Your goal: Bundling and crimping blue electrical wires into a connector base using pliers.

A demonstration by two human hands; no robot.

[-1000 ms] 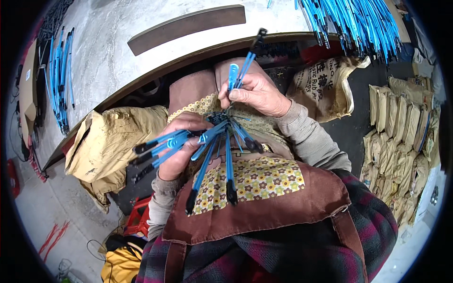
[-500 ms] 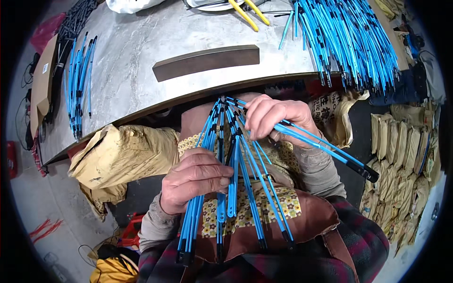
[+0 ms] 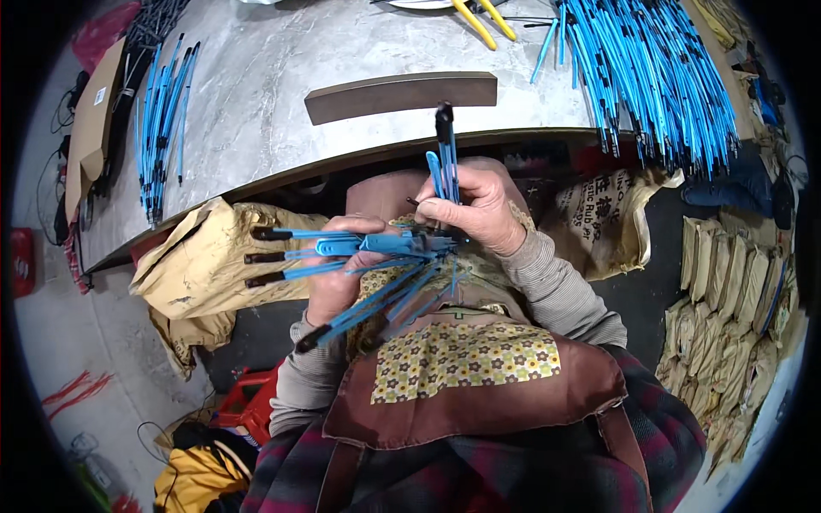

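Over my lap lies a frame of slim blue umbrella ribs (image 3: 295, 274) with black joints and tips, spread out from a small hub. My left hand (image 3: 329, 278) is closed around part of the bunch, whose black ends point left and down-left. Held upright by my right hand (image 3: 479, 209) are a few folded ribs (image 3: 448, 158), pinched between thumb and fingers, their black tips reaching up past the table edge. Motion blurs the hub between my hands, so its joints cannot be made out.
On the grey table (image 3: 248, 77) lie a dark curved bar (image 3: 402, 96), yellow-handled pliers (image 3: 479, 21), a large heap of blue ribs (image 3: 650, 77) at right and a smaller bundle (image 3: 162, 128) at left. A tan sack (image 3: 222, 265) is beside my lap; paper-wrapped bundles (image 3: 727, 299) stand at far right.
The ribs hung down toward me before; now the left-hand bunch points left. The ribs in my right hand have swung from pointing down-right to pointing up.
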